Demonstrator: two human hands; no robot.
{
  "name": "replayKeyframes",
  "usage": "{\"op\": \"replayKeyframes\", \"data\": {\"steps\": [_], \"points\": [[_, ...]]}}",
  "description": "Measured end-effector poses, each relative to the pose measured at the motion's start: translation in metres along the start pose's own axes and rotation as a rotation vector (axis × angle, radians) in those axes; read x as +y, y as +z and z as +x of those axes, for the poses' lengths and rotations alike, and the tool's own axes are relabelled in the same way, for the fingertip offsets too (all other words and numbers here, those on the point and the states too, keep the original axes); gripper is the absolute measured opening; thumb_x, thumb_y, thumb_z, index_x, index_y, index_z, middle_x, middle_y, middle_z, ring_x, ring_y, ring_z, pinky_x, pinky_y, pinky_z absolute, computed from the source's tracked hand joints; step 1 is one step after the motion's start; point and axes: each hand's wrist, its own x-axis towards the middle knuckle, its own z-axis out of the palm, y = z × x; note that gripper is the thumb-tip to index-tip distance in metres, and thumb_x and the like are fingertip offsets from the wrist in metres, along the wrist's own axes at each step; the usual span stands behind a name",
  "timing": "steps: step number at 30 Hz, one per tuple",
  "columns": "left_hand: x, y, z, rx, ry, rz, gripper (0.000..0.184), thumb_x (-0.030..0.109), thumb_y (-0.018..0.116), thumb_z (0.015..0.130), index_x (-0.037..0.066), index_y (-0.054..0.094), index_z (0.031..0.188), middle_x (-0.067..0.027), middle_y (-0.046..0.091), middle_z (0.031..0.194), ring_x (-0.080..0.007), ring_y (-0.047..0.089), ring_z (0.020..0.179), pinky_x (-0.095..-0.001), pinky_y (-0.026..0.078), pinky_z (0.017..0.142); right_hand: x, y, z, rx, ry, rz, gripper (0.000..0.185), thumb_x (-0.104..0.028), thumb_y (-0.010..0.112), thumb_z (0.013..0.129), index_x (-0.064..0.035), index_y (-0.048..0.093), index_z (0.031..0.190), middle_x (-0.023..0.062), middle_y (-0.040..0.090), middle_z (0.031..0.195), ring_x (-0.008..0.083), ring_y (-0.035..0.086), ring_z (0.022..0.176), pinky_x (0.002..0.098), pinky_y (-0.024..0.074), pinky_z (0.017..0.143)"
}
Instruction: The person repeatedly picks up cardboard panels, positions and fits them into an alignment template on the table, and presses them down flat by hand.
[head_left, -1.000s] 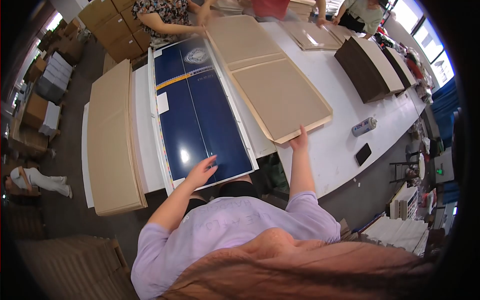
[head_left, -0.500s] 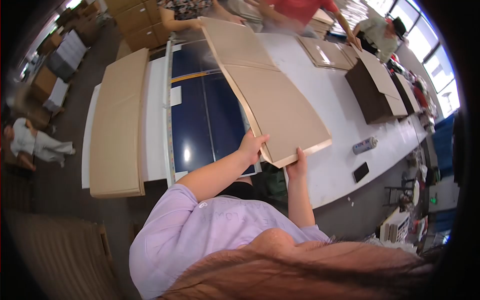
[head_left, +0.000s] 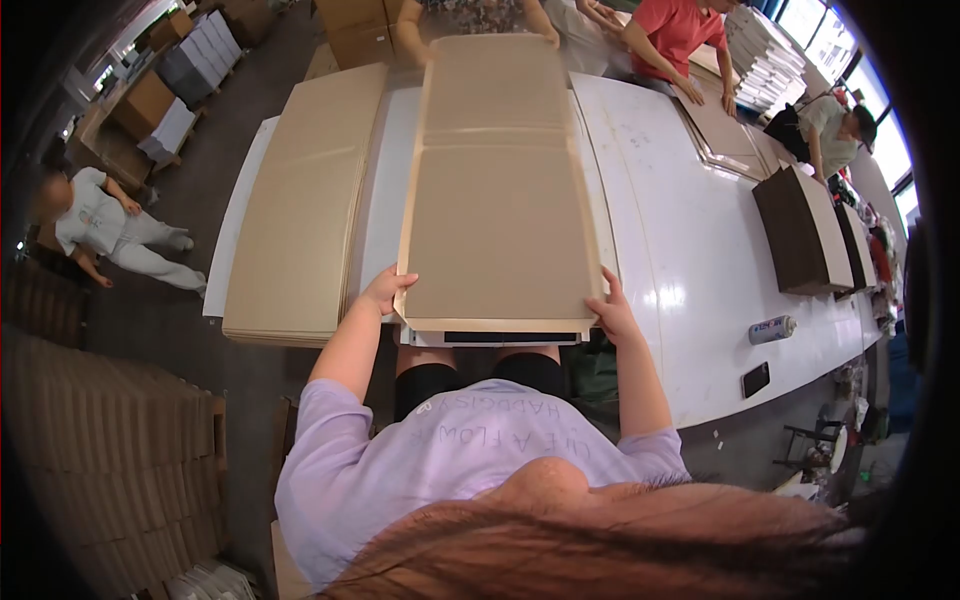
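A large tan cardboard sheet [head_left: 500, 230] with pale folded edges and a crease across it lies lengthwise in front of me. My left hand [head_left: 384, 290] grips its near left corner, thumb on top. At the near right corner, my right hand [head_left: 612, 307] holds the edge with the thumb over it. Across the table, a person's hands [head_left: 550, 38] are at the sheet's far end; the left one is blurred. Under the near edge a dark strip [head_left: 515, 338] shows; the cardboard hides most of the surface beneath.
To the left lies a stack of cardboard sheets [head_left: 300, 210]. On the white table [head_left: 660, 230] at right are a spray can [head_left: 772, 330], a phone [head_left: 756, 379] and upright brown boards [head_left: 808, 235]. A person in red [head_left: 680, 50] handles boards; another person [head_left: 115, 225] stands at far left.
The cardboard sheet has swung left and straightened, now covering the dark blue panel. My hands have moved apart to its two near corners. My view has shifted.
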Motion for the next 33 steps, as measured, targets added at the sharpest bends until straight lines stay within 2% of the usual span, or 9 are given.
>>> {"op": "replayKeyframes", "data": {"steps": [3, 9, 15, 18, 21, 24, 27, 30, 33], "points": [[-0.018, -0.010, 0.005, 0.176, 0.170, 0.213, 0.063, 0.000, 0.061, 0.083, 0.007, 0.034, 0.139, -0.0151, 0.056, 0.122, -0.0280, 0.058, 0.111, -0.0392, 0.051, 0.090, 0.033, 0.008, 0.025, 0.096, 0.092, -0.421, 0.079, 0.004, 0.059, 0.081, -0.0204, 0.023, 0.146, 0.0111, 0.063, 0.085, 0.0140, 0.058, 0.062, 0.0290, 0.0479, 0.051], [-0.013, 0.004, 0.007, 0.320, 0.325, 1.053, 0.079, 0.003, 0.059, 0.083, 0.017, 0.018, 0.149, -0.0203, 0.054, 0.128, -0.0336, 0.056, 0.113, -0.0428, 0.046, 0.094, 0.047, -0.008, 0.047, -0.016, -0.070, -0.845, 0.076, 0.004, 0.060, 0.077, -0.0170, 0.033, 0.145, 0.0093, 0.066, 0.086, 0.0131, 0.058, 0.060, 0.0287, 0.0490, 0.054], [0.005, 0.048, 0.020, 0.258, -0.244, 1.845, 0.078, 0.011, 0.062, 0.082, 0.017, 0.023, 0.149, -0.0158, 0.061, 0.121, -0.0289, 0.061, 0.107, -0.0406, 0.050, 0.088, 0.055, -0.003, 0.066, -0.124, -0.041, -1.497, 0.083, -0.002, 0.067, 0.069, -0.0142, 0.034, 0.144, 0.0171, 0.067, 0.104, 0.0277, 0.067, 0.087, 0.0389, 0.0525, 0.073], [0.006, 0.080, 0.026, 0.303, -0.445, 1.996, 0.079, 0.014, 0.064, 0.081, 0.016, 0.024, 0.149, -0.0104, 0.064, 0.118, -0.0248, 0.064, 0.102, -0.0374, 0.052, 0.082, 0.024, 0.042, 0.047, -0.181, 0.160, -1.830, 0.087, -0.008, 0.073, 0.067, -0.0121, 0.034, 0.144, 0.0152, 0.066, 0.107, 0.0286, 0.065, 0.100, 0.0403, 0.0527, 0.076], [0.000, 0.084, 0.035, 0.138, -0.503, 2.328, 0.057, 0.013, 0.056, 0.087, 0.011, 0.040, 0.142, -0.0099, 0.069, 0.105, -0.0232, 0.067, 0.092, -0.0347, 0.054, 0.068, 0.035, 0.053, 0.054, -0.200, 0.213, -1.989, 0.093, -0.014, 0.079, 0.063, -0.0119, 0.032, 0.144, 0.0116, 0.067, 0.107, 0.0275, 0.065, 0.098, 0.0385, 0.0534, 0.076], [0.014, 0.096, 0.035, -0.056, -0.601, 2.366, 0.038, 0.013, 0.055, 0.087, 0.008, 0.060, 0.124, -0.0075, 0.066, 0.108, -0.0216, 0.064, 0.096, -0.0342, 0.050, 0.074, 0.027, 0.063, 0.045, -0.226, 0.143, -2.100, 0.072, -0.011, 0.076, 0.067, -0.0117, 0.048, 0.134, 0.0069, 0.070, 0.097, 0.0250, 0.068, 0.091, 0.0358, 0.0539, 0.068], [-0.012, 0.070, 0.035, 0.316, -0.082, 2.465, 0.025, 0.019, 0.063, 0.081, 0.009, 0.070, 0.103, -0.0038, 0.061, 0.110, -0.0216, 0.057, 0.102, -0.0356, 0.046, 0.079, 0.013, 0.063, 0.064, -0.399, 0.326, -2.104, 0.051, -0.024, 0.068, 0.076, -0.0092, 0.057, 0.123, 0.0095, 0.070, 0.097, 0.0260, 0.068, 0.091, 0.0376, 0.0541, 0.072], [-0.029, 0.052, 0.027, 0.345, -0.011, 2.403, 0.026, 0.020, 0.063, 0.080, 0.009, 0.070, 0.103, -0.0027, 0.055, 0.111, -0.0216, 0.050, 0.104, -0.0375, 0.040, 0.083, 0.053, 0.044, 0.074, -0.173, 0.077, -2.112, 0.026, -0.023, 0.060, 0.081, -0.0107, 0.068, 0.103, 0.0089, 0.070, 0.093, 0.0253, 0.068, 0.089, 0.0376, 0.0539, 0.070], [-0.030, 0.048, 0.020, 0.432, 0.071, 2.309, 0.026, 0.019, 0.060, 0.083, 0.010, 0.067, 0.107, -0.0050, 0.055, 0.105, -0.0234, 0.050, 0.104, -0.0375, 0.038, 0.087, 0.045, 0.045, 0.075, -0.447, 0.005, -2.292, 0.025, -0.016, 0.057, 0.082, -0.0095, 0.069, 0.103, 0.0088, 0.070, 0.092, 0.0260, 0.068, 0.089, 0.0373, 0.0534, 0.068]]}}
